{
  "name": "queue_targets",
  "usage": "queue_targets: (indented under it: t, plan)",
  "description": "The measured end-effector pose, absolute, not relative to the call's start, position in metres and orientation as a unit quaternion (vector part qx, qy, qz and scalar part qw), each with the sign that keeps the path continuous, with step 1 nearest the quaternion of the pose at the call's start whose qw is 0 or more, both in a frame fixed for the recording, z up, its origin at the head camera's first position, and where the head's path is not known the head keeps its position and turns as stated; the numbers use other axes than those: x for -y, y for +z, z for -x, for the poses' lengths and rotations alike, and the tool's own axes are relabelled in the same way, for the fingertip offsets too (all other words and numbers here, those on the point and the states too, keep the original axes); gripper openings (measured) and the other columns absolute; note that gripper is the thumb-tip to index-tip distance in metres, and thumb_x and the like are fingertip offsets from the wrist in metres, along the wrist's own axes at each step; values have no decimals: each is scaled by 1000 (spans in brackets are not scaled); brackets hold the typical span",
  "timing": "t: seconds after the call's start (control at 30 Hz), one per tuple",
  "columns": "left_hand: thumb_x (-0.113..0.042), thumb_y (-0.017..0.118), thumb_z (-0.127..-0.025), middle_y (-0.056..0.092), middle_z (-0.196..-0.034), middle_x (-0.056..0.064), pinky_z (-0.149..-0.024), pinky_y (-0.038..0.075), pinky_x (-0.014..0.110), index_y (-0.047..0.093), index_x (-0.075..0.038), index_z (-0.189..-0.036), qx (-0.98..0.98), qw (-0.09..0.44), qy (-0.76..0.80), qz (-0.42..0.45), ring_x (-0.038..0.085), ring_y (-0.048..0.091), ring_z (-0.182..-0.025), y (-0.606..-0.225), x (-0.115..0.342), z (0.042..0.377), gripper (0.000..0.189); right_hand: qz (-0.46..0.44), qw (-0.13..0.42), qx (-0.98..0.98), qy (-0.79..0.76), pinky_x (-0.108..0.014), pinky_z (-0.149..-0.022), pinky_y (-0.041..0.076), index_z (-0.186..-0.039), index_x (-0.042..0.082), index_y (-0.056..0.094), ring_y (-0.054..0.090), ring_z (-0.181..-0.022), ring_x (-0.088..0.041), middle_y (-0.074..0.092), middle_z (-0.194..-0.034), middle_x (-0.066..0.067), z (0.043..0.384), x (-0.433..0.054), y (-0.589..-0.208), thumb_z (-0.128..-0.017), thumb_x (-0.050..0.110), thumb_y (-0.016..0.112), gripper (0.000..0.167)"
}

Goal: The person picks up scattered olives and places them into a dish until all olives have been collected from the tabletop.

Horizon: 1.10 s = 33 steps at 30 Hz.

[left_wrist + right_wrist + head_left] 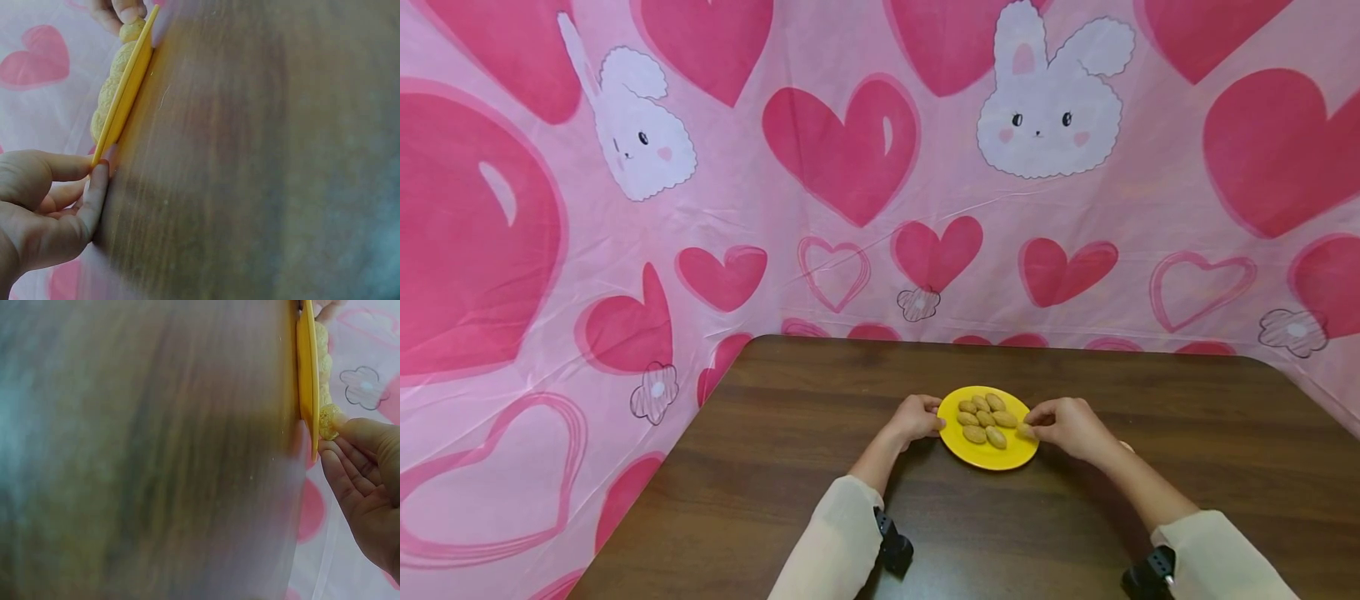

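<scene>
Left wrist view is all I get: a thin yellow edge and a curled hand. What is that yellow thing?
Observer: It is a round yellow plate on a dark wooden table; the head view shows it from above.
Operator: What are the bumpy tan lumps on it?
Observer: Small oval tan biscuits, about seven, lying side by side.
Operator: And the other hand?
Observer: The right hand pinches one biscuit at the plate's right rim.
Operator: What is my hand doing?
Observer: The left hand touches the plate's left rim with its fingertips.
</scene>
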<state>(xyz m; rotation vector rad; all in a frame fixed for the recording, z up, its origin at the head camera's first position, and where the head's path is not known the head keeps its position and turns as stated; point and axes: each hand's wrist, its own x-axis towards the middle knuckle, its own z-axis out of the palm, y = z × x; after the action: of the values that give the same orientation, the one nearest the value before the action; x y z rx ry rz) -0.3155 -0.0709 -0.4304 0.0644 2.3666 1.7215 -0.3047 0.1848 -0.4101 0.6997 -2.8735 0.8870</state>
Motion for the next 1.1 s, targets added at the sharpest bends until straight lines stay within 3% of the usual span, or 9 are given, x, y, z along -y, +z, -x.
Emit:
queue_targets:
  t: [0.33, 0.6, 1.1]
  plan:
    - [9, 59, -84, 59, -99, 12, -70, 55, 31, 52, 9, -123, -807, 102, 582, -23, 22, 62, -87, -429, 71, 314, 39, -229, 23, 931, 283, -26, -62, 53, -87, 4, 73, 58, -72, -15, 67, -83, -4, 306, -176, -411, -78, 10, 73, 11]
    - [9, 59, -84, 59, -96, 12, -69, 55, 29, 53, 10, -121, -801, 110, 587, -31, 19, 63, -82, -430, 73, 316, 38, -235, 32, 932, 275, -36, -70, 53, -85, 6, 74, 60, -80, -22, 68, -83, -4, 306, -169, -412, -77, 12, 74, 10]
    - [8, 59, -85, 60, -99, 12, -71, 55, 30, 53, 9, -123, -806, 103, 582, -19, 21, 62, -86, -430, 71, 316, 39, -226, 26, 937, 267, -39, -73, 53, -85, 5, 73, 60, -81, -23, 68, -84, -5, 308, -161, -414, -76, 9, 74, 10]
